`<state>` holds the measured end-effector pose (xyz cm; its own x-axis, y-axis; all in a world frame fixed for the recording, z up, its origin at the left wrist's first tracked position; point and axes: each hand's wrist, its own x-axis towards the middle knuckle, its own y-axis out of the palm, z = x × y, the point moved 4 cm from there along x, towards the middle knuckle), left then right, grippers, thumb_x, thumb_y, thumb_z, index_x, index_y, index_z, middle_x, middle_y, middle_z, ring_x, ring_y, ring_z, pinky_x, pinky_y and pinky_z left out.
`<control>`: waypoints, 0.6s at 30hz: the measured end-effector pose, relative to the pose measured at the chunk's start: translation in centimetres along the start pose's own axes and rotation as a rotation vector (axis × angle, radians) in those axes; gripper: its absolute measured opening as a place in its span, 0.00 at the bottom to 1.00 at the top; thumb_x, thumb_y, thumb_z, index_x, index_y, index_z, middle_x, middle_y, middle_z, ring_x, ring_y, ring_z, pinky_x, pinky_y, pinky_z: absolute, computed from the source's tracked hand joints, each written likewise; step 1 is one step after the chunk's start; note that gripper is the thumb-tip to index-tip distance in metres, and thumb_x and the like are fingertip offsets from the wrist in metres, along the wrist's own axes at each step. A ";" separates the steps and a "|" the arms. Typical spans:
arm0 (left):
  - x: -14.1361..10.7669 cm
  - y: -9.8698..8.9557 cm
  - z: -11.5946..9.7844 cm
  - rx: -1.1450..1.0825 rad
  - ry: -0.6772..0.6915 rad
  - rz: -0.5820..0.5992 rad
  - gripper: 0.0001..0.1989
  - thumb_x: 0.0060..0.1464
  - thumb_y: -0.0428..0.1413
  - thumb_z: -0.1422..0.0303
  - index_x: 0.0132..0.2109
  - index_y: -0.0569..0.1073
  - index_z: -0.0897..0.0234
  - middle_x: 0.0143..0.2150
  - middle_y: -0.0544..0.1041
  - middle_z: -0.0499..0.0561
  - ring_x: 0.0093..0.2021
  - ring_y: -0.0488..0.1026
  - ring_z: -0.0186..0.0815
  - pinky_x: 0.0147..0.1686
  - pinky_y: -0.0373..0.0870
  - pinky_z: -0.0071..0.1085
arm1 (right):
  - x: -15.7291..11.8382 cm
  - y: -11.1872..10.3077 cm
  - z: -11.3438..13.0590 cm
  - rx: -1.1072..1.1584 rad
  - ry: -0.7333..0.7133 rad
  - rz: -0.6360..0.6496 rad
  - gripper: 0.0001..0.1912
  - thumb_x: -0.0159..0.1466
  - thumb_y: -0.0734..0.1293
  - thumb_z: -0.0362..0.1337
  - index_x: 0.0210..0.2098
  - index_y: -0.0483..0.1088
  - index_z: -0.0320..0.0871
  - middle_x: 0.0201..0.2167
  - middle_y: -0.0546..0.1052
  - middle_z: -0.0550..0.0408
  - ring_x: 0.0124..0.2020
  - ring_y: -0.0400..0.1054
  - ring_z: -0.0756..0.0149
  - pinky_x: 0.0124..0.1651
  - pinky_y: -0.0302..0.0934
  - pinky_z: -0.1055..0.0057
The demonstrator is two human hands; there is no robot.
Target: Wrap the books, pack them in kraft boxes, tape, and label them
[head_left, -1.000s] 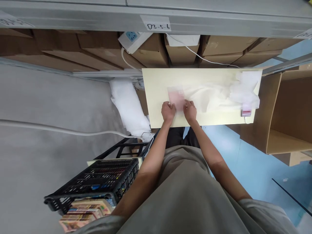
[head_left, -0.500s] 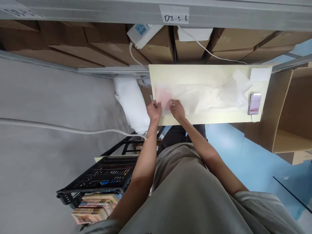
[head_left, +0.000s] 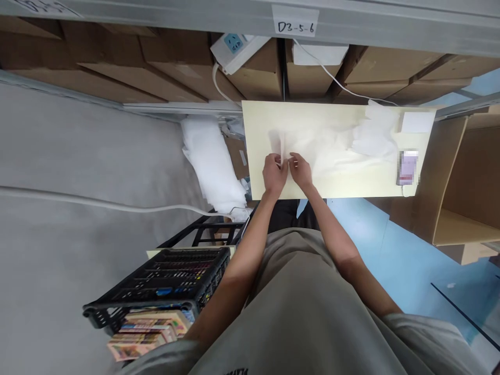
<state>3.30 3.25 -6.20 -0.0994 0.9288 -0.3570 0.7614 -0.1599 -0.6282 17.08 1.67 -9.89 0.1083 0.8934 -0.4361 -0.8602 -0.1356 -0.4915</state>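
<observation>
My left hand is closed on the left end of a thin white wrapping sheet, where a pale pinkish, flat piece stands folded up on edge. What this piece is I cannot make out. Just to the right, my right hand has its fingers bent and pinched at the sheet beside that fold. From there the sheet stretches rightward over the pale yellow board, ending in a crumpled part.
A phone and a white stack occupy the board's right end. Left of it hangs a white foam bundle. A power strip sits behind, before cardboard boxes. A black crate with books stands lower left; an open carton, right.
Both hands have moved right along the board. The pinkish piece, flat before, is now folded up with the sheet's left end. The sheet's crumpled right part has shifted shape.
</observation>
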 end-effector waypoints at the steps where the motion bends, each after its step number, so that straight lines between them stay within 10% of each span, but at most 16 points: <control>1: 0.1 1.0 -0.5 0.001 0.014 0.003 0.08 0.71 0.61 0.65 0.51 0.70 0.57 0.52 0.80 0.57 0.47 0.81 0.45 0.52 0.78 0.41 | -0.2 -1.2 -0.4 0.007 -0.016 -0.030 0.19 0.81 0.62 0.39 0.67 0.73 0.43 0.53 0.86 0.42 0.49 0.84 0.55 0.57 0.80 0.57; 8: 1.3 5.6 -1.5 -0.013 -0.010 0.064 0.14 0.68 0.65 0.67 0.55 0.71 0.60 0.62 0.75 0.66 0.63 0.76 0.57 0.61 0.76 0.49 | -0.3 -4.1 -2.8 -0.086 -0.103 -0.097 0.18 0.82 0.62 0.45 0.61 0.77 0.43 0.54 0.84 0.39 0.56 0.80 0.51 0.65 0.76 0.50; 12: 1.4 3.5 0.3 -0.048 0.057 0.043 0.17 0.69 0.62 0.70 0.61 0.72 0.60 0.62 0.75 0.63 0.64 0.76 0.52 0.66 0.75 0.47 | 0.5 -3.5 -3.6 -0.113 -0.073 -0.084 0.18 0.80 0.62 0.42 0.60 0.79 0.42 0.49 0.83 0.42 0.50 0.79 0.53 0.61 0.76 0.54; 18: 1.0 0.8 3.3 -0.013 -0.198 -0.050 0.17 0.70 0.59 0.71 0.63 0.72 0.62 0.59 0.77 0.60 0.54 0.80 0.45 0.61 0.78 0.43 | 0.5 -2.2 -3.1 -0.215 -0.097 -0.048 0.22 0.77 0.62 0.31 0.67 0.76 0.45 0.51 0.79 0.44 0.51 0.75 0.54 0.64 0.73 0.54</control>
<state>1.64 2.96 -9.35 -0.2608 0.8512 -0.4554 0.7603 -0.1096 -0.6403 20.53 1.07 -11.34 0.0894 0.9365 -0.3392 -0.7283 -0.1709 -0.6637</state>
